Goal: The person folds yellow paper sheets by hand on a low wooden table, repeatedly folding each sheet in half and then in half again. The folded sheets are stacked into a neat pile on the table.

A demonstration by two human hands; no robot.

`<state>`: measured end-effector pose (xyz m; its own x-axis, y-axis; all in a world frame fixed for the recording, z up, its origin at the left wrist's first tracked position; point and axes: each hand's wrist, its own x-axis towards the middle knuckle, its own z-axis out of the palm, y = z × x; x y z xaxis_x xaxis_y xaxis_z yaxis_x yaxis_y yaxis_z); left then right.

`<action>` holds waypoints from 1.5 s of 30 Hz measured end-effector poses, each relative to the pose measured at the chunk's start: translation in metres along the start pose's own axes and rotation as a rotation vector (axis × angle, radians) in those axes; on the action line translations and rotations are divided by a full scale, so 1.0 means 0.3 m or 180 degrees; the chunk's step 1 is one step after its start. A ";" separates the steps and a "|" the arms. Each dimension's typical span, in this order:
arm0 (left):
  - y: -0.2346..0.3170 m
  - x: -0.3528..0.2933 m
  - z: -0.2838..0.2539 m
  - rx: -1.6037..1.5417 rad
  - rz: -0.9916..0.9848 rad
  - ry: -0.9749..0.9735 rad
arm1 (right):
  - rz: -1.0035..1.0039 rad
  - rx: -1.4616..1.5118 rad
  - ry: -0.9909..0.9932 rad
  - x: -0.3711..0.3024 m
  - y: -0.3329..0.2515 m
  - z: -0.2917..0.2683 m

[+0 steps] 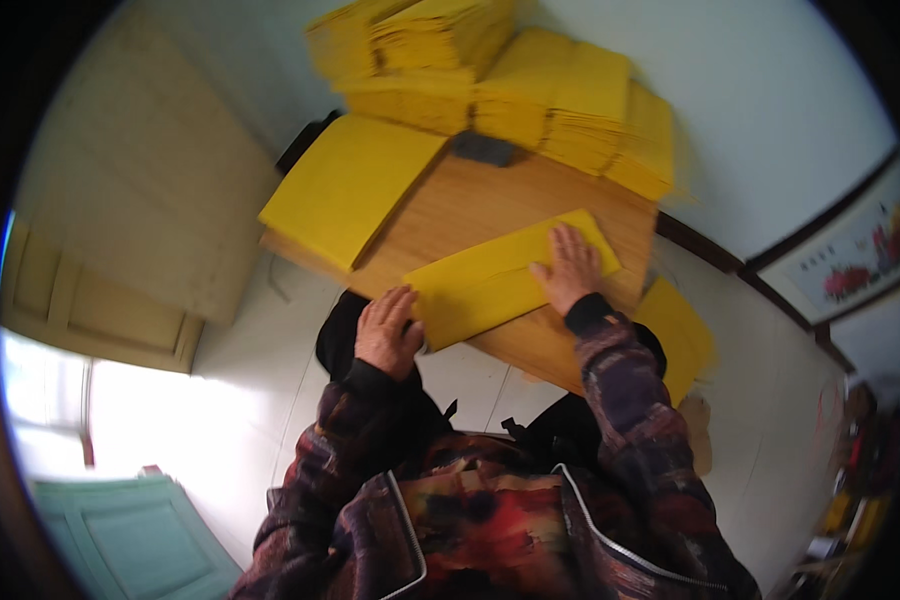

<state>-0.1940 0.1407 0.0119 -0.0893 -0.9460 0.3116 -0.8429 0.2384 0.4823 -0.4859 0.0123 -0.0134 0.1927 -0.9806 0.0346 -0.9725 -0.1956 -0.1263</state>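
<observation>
A long strip of folded yellow paper lies slantwise across the wooden table, its near left end reaching past the table's edge. My right hand rests flat on the right part of the strip, fingers stretched out and thumb apart. At the left end of the paper is my left hand, its fingers extended and its fingertips and thumb touching the paper's edge. Farther left on the table lies a pile of large flat yellow sheets. Behind the strip, a dark grey block sits near the stacked paper.
Several stacks of folded yellow paper line the back of the wooden table against the wall. More yellow paper is low at the right, beside my knee. A framed picture stands at the right; a green panel is at lower left.
</observation>
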 end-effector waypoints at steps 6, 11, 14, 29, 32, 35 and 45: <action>-0.004 0.210 0.110 0.0218 0.0204 -0.0768 | -0.0325 0.0388 0.0012 -0.016 0.055 0.008; 0.059 0.135 0.116 0.0096 0.0468 -0.0831 | -0.0997 0.0530 -0.0022 0.011 0.129 -0.025; 0.131 0.076 0.103 -0.0115 0.0353 -0.0869 | -0.1137 0.0468 -0.0253 0.044 0.172 -0.067; 0.239 0.149 0.250 0.0693 0.1618 -0.1535 | -0.0467 0.0680 0.0224 0.043 0.021 -0.054; 0.233 0.144 0.268 0.0682 0.1661 -0.1456 | -0.0345 0.0670 0.0191 0.068 0.015 -0.033; 0.231 0.141 0.265 0.0691 0.1699 -0.1440 | -0.0334 0.0592 0.0046 0.091 0.045 -0.016; 0.230 0.141 0.268 0.0438 0.1606 -0.1480 | 0.0355 0.0598 0.0373 0.211 0.187 -0.038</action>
<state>-0.2987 0.0994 -0.0073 -0.6794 -0.7302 0.0727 -0.6955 0.6724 0.2533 -0.5298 -0.0607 -0.0070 0.0585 -0.9906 0.1236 -0.9434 -0.0953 -0.3175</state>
